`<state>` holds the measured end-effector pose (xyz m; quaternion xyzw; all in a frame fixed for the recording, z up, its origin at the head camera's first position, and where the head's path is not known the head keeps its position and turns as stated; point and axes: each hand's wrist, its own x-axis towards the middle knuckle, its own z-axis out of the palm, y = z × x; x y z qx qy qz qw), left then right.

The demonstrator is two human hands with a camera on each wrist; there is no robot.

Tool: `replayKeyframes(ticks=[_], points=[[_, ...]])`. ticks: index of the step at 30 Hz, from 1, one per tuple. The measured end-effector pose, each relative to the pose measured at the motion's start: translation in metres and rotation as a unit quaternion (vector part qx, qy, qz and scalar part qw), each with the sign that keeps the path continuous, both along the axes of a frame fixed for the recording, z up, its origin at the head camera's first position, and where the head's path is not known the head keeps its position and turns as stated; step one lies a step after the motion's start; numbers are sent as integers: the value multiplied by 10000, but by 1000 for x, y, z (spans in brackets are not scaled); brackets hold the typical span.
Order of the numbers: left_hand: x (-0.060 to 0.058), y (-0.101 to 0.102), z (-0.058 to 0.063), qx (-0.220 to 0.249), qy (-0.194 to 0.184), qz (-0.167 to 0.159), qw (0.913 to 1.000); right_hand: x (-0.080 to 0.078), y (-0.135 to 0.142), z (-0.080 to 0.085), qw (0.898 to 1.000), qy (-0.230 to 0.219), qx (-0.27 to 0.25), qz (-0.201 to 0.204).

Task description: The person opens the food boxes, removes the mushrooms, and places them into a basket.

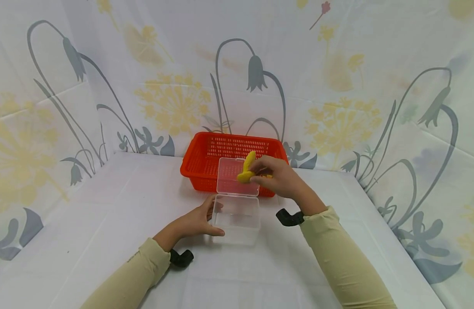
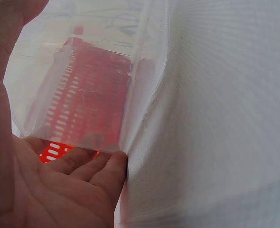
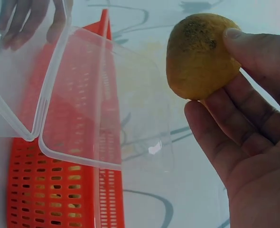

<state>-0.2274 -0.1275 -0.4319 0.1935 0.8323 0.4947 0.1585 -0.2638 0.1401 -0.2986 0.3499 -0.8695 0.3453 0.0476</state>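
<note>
Between thumb and fingertips, my right hand [image 1: 279, 177] pinches a yellow lobed thing [image 1: 245, 176] above the raised lid. In the right wrist view it shows a rounded face with dark speckles; I cannot tell its kind. The clear plastic box [image 1: 237, 219] stands on the table, its hinged lid [image 1: 226, 182] tipped back toward the basket. At the box's left side, my left hand [image 1: 194, 221] holds it, thumb by the front corner and fingers toward the back. The left wrist view shows those fingers [image 2: 107, 178] bent at the clear wall.
Right behind the box sits a red slotted basket [image 1: 201, 183], partly covered by the lid and my right hand. Yellow things [image 3: 74, 190] show through its slots in the right wrist view. A flower-printed cloth [image 1: 175, 103] hangs behind the white table [image 1: 117, 206].
</note>
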Motion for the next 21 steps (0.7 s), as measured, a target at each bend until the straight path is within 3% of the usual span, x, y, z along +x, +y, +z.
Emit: replayKeyframes(ticks=[21], points=[[0, 0, 0, 13, -21, -22, 10000, -21, 12, 0, 9922, -238, -685, -1010]])
